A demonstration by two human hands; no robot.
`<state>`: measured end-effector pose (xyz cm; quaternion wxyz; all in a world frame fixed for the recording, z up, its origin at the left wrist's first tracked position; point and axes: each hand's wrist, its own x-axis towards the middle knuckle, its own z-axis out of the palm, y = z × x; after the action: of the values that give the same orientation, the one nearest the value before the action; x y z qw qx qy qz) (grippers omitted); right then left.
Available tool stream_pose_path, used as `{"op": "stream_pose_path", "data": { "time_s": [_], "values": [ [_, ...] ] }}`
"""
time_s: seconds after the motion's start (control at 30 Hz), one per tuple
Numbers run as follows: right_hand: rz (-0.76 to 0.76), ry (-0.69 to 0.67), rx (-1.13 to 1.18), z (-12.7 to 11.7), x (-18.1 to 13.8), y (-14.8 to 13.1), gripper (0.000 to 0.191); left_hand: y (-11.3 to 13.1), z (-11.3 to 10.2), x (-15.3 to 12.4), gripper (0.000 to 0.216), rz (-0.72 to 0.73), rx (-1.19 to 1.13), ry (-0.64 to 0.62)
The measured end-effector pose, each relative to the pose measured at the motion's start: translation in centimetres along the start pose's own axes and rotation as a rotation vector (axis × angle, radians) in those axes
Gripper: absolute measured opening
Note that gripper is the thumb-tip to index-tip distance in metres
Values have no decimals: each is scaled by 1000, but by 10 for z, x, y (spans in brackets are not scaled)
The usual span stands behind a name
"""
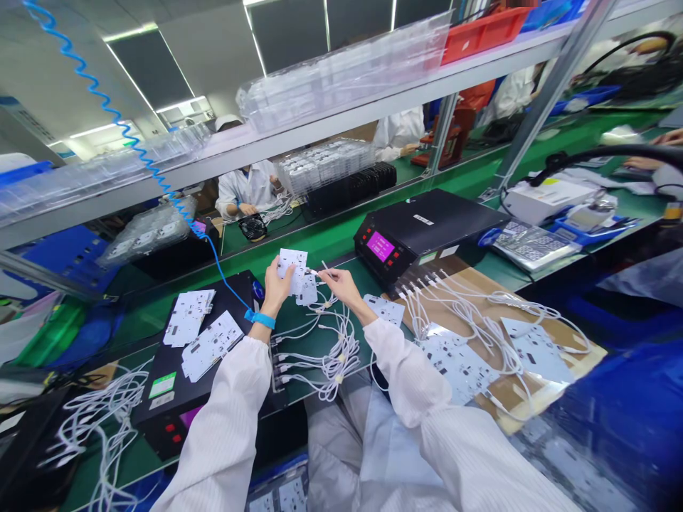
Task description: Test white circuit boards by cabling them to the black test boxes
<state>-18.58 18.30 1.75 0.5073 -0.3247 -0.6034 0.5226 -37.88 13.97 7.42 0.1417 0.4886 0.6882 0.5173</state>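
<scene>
My left hand (276,287) is closed on a small stack of white circuit boards (295,274), held up above the green bench. My right hand (341,283) pinches the plug of a white cable (314,272) right at the edge of those boards. A bundle of white cables (334,355) trails down from there across the bench. A blue wrist strap (260,318) sits on my left wrist, with a blue coiled cord (114,117) running up to the left.
Two piles of white boards (200,334) lie on a black box at left. A black tester with a pink display (380,246) stands at right, with more cables and boards (464,355) on cardboard. People in white coats work across the bench (245,188).
</scene>
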Motion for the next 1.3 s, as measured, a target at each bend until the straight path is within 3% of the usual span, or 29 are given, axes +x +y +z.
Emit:
{"op": "stream_pose_path", "data": {
  "time_s": [0.63,1.0,1.17,1.3],
  "values": [
    [-114,-33,-122,-8,4,-7,37,1,-1,-4,48,-3,-44,-107],
    [-112,-48,-196,-8,9,8,30,5,-6,-6,47,-49,-59,-96],
    [-71,48,-173,-11,11,16,36,2,-8,-5,39,-134,-87,-92],
    [15,180,-150,-23,14,25,54,-3,-9,-3,26,-177,-134,-89]
  ]
}}
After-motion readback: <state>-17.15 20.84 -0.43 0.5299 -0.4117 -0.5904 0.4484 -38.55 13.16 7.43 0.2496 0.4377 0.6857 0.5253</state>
